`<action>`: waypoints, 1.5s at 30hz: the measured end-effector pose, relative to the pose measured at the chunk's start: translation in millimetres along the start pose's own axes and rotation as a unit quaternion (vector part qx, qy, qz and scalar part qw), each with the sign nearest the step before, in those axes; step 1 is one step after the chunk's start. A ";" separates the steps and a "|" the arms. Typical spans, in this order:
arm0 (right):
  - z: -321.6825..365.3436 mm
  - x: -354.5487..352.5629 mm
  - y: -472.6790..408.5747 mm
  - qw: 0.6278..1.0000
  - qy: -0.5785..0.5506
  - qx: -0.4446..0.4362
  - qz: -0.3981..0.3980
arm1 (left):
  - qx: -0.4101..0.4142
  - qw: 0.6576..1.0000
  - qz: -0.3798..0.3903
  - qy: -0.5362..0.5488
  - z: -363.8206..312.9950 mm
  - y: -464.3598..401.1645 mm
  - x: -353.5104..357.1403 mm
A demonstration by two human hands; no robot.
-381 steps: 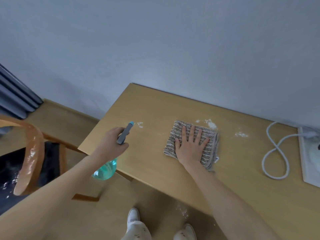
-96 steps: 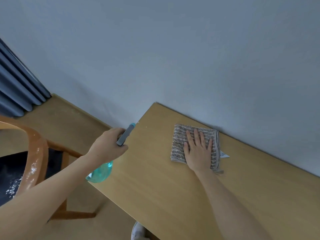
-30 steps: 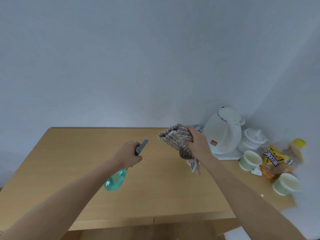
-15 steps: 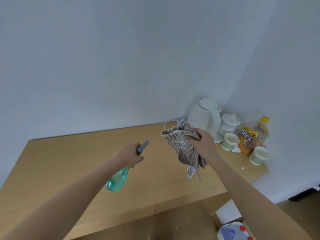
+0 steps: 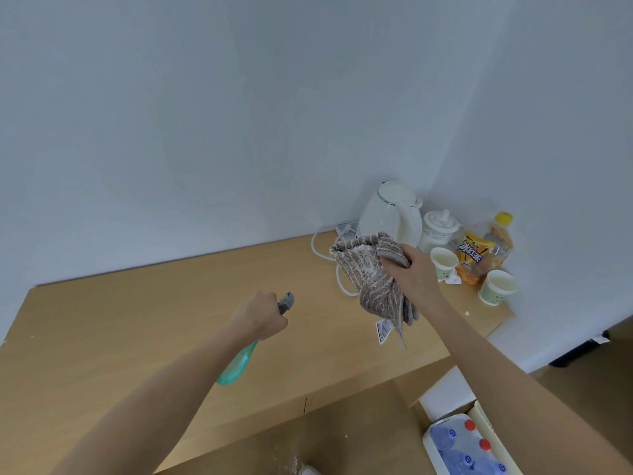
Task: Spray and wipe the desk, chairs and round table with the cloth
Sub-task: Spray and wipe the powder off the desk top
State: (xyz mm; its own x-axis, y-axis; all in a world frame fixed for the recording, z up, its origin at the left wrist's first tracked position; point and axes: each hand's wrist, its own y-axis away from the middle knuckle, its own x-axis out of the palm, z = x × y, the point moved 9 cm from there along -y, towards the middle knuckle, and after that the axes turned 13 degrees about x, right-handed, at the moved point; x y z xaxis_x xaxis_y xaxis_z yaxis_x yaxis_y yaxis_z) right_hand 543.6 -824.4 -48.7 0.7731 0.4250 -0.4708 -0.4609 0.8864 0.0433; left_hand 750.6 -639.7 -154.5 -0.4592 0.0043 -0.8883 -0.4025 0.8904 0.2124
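A person stands at a wooden desk [image 5: 144, 337] set against a pale wall, both hands raised above its top. The left hand [image 5: 262, 317] is curled tight around the neck of a teal spray bottle [image 5: 236, 365], whose grey nozzle pokes out past the knuckles while the body hangs below the fist, over the desk's front half. The right hand [image 5: 416, 274] grips a bunched, striped grey cloth [image 5: 371, 275], fingers wrapped over its top fold; the cloth dangles clear of the desk, a white label hanging at its lower end. Crowded into the desk's far right corner are a white kettle [image 5: 390, 214], a white lidded jar [image 5: 440, 229], two paper cups [image 5: 496, 286], an orange snack bag [image 5: 474, 258] and a yellow-capped bottle [image 5: 501, 233]. A white cord [image 5: 317, 246] loops along the back edge near the kettle.
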 end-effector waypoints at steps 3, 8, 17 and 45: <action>-1.4 -1.5 -2.9 1.000 -0.012 0.003 -0.006 | -0.015 1.000 0.002 -0.013 12.7 1.7 1.7; -0.8 2.3 -6.4 1.000 -0.020 0.004 -0.006 | 0.019 0.999 0.018 -0.022 10.3 0.6 -2.0; 1.1 17.9 -9.9 1.000 0.003 0.006 -0.001 | 0.074 0.993 0.067 -0.070 -10.8 13.3 23.5; 43.3 58.8 -6.4 0.999 -0.003 -0.039 0.017 | -0.042 0.994 -0.073 -0.063 79.3 43.6 -38.6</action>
State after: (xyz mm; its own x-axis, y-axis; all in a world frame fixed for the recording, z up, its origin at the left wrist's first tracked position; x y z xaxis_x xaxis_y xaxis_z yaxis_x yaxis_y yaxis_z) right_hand 610.9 -797.1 -38.5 0.7597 0.4553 -0.4642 -0.5184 0.8551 -0.0096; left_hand 813.5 -564.9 -143.3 -0.2899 -0.0612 -0.9551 -0.5256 0.8442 0.1054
